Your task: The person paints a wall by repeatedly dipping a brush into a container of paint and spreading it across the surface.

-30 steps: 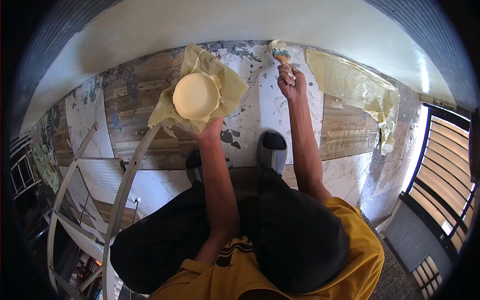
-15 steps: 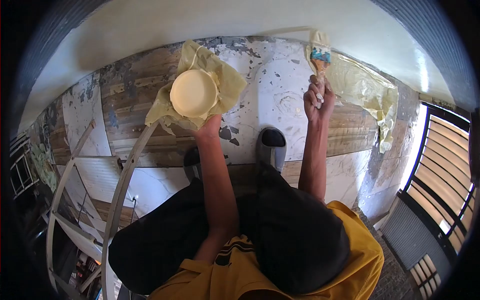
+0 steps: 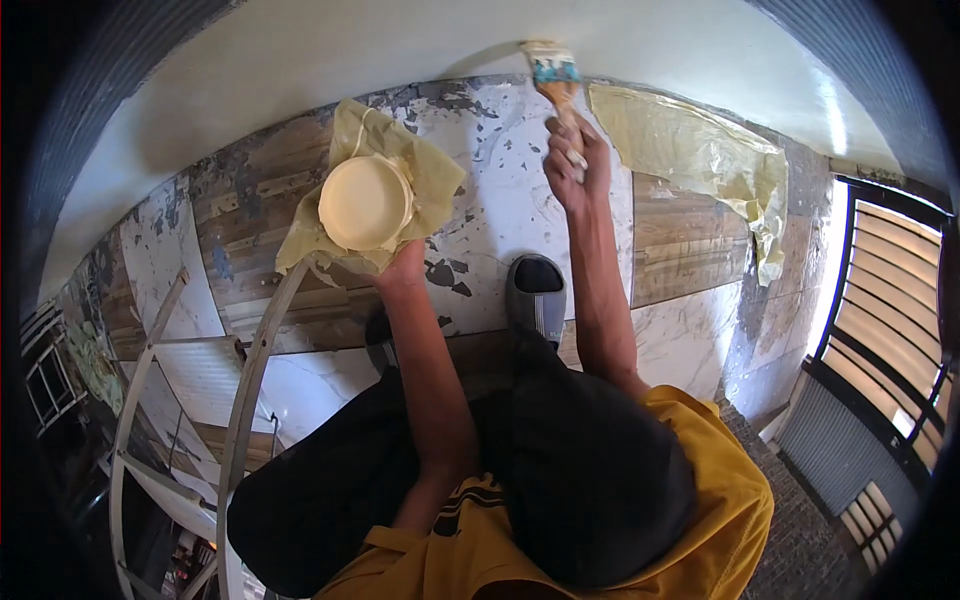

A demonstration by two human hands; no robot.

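Note:
My right hand [image 3: 578, 162] is wrapped round the handle of a paintbrush [image 3: 556, 78], whose blue-smeared ferrule and cream-coated bristles are at the lower part of the white wall [image 3: 420, 45]. Whether the bristle tips touch the wall is hard to tell. A round container of cream paint [image 3: 366, 203] sits on a yellowish plastic sheet [image 3: 438, 182], supported by my left hand [image 3: 404, 266]. Most of that hand's fingers are hidden under the sheet and container.
Another yellowish plastic sheet [image 3: 690, 140] lies along the wall's foot on the right. A ladder [image 3: 245, 390] stands close at my left. Paint-spotted tiles [image 3: 480, 225] cover the floor, and a barred window [image 3: 885, 290] is at far right.
My right hand has moved left with the paintbrush, along the bottom of the wall. The paint container and my left hand have shifted slightly left and down in view.

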